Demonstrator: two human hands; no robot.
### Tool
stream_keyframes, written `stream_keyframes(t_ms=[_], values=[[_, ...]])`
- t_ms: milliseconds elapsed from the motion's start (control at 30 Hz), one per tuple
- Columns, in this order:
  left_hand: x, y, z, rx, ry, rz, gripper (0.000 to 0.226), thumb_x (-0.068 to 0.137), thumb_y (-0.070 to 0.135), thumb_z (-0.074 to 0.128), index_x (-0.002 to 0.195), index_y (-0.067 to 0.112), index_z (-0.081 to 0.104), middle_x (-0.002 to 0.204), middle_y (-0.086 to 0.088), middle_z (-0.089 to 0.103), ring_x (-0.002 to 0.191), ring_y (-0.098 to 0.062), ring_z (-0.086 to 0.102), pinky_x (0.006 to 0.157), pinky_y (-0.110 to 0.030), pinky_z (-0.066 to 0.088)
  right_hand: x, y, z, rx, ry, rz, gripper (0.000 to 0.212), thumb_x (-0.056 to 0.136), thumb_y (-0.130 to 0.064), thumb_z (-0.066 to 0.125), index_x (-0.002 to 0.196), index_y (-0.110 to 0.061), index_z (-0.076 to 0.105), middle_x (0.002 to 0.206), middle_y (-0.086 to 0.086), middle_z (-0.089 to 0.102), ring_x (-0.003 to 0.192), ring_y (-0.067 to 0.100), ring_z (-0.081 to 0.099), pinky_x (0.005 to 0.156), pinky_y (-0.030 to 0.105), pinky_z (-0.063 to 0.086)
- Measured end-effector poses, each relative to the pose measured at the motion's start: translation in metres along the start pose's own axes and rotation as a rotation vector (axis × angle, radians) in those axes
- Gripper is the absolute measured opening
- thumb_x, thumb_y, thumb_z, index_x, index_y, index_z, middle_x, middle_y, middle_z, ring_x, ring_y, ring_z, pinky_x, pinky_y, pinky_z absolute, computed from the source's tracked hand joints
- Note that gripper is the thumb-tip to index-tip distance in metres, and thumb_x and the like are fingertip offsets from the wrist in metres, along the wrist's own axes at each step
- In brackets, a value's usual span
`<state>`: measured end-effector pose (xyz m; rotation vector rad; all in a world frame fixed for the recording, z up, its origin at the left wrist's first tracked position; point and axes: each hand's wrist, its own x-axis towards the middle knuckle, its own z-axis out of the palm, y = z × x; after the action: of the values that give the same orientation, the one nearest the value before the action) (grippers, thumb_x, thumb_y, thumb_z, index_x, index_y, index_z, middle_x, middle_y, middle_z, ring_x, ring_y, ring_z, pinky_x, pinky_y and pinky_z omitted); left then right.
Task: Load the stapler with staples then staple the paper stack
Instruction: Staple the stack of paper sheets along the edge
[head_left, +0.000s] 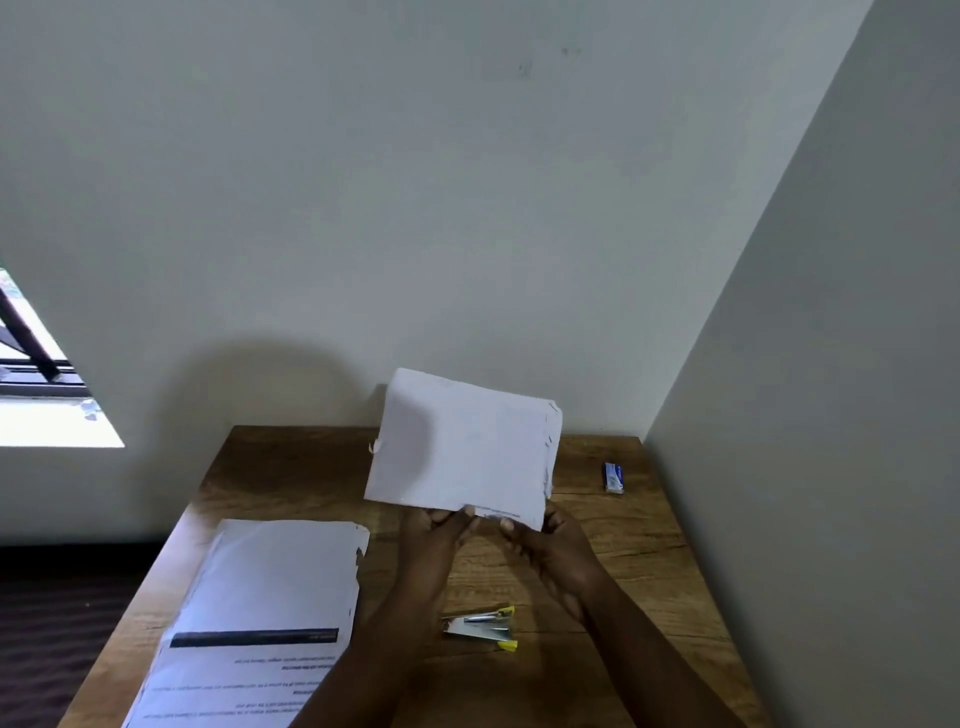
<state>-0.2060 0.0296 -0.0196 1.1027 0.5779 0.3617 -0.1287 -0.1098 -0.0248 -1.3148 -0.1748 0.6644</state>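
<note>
Stapler (480, 627) one on table (623, 561), two paper stacks, one stack (462, 447) pinched by left hand (436, 540) and right hand (556, 551)

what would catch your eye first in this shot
A paper stack held up over the wooden table, left hand and right hand pinching its near edge. Below them lies a yellow-tipped stapler; printed sheets sit left, a staple box far right.

wooden table (623, 551) | on it: printed sheets (260, 597), stapler (480, 626), staple box (613, 477)
</note>
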Motion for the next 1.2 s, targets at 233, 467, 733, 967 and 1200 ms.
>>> stream_keyframes(t_ms=[233, 467, 733, 967, 1200], values=[[0.003, -0.004, 0.009, -0.070, 0.037, -0.019, 0.024, 0.082, -0.003, 0.070, 0.106, -0.004, 0.065, 0.101, -0.022, 0.072, 0.097, -0.032, 0.070, 0.087, -0.036, 0.057, 0.003, 0.004, -0.008, -0.016, 0.225, -0.023, 0.043, 0.061, -0.026, 0.085, 0.098, -0.007, 0.073, 0.086, 0.010, 0.076, 0.067, 0.015, 0.067, 0.065, 0.025, 0.055], [0.015, -0.004, -0.001, -0.085, 0.077, -0.027, 0.037, 0.083, -0.001, 0.070, 0.117, 0.009, 0.059, 0.106, -0.008, 0.070, 0.096, -0.024, 0.070, 0.082, -0.034, 0.058, 0.010, 0.003, -0.036, -0.088, 0.264, 0.012, 0.043, 0.074, -0.017, 0.079, 0.113, -0.004, 0.066, 0.102, 0.015, 0.074, 0.090, 0.032, 0.070, 0.090, 0.045, 0.056], [0.024, -0.004, -0.012, 0.040, 0.113, 0.035, 0.031, 0.085, 0.002, 0.069, 0.110, 0.016, 0.058, 0.108, -0.005, 0.068, 0.096, -0.021, 0.070, 0.082, -0.034, 0.058, 0.019, -0.002, -0.043, -0.102, 0.328, -0.068, 0.041, 0.078, -0.012, 0.075, 0.117, -0.009, 0.064, 0.105, 0.012, 0.072, 0.083, 0.021, 0.068, 0.072, 0.032, 0.056], [0.028, 0.004, -0.016, 0.091, 0.065, 0.092, 0.036, 0.080, 0.000, 0.073, 0.099, 0.028, 0.059, 0.106, -0.004, 0.066, 0.092, -0.023, 0.071, 0.081, -0.042, 0.060, 0.027, -0.005, -0.042, -0.026, 0.365, -0.093, 0.035, 0.080, -0.012, 0.073, 0.114, -0.014, 0.065, 0.091, 0.006, 0.075, 0.072, 0.016, 0.068, 0.066, 0.028, 0.054], [0.032, 0.007, -0.025, -0.097, -0.094, -0.074, 0.042, 0.079, 0.003, 0.074, 0.116, 0.017, 0.058, 0.116, -0.010, 0.065, 0.095, -0.029, 0.073, 0.072, -0.038, 0.061, 0.031, -0.010, -0.045, -0.002, 0.237, -0.053, 0.034, 0.080, -0.010, 0.073, 0.110, -0.023, 0.065, 0.097, 0.000, 0.076, 0.071, 0.011, 0.072, 0.058, 0.020, 0.055]])
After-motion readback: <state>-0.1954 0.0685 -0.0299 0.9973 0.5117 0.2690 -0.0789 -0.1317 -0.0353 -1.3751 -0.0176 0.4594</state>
